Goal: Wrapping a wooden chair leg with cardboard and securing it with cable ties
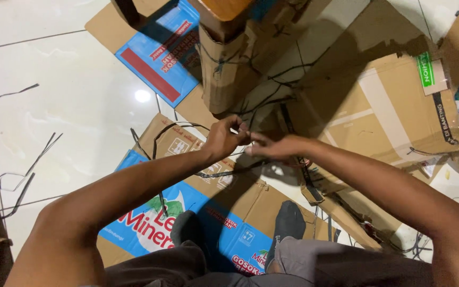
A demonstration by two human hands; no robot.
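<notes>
Two hands meeting above flattened cardboard [208,207], left hand [223,139] and right hand [274,148] each pinching black strap [224,172] between them

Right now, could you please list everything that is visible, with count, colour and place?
black strap: one long strip, black, pinched between both hands, running across the cartons
flattened cartons: several, brown, some with blue and red print, spread on the floor
wrapped post: one, brown cardboard tied with black strap, top centre
loose strap pieces: several, black, on the white tiles at left
floor tiles: white, glossy, left side
feet in socks: two, dark grey, bottom centre
left hand: pinching the strap
right hand: pinching the strap
</notes>
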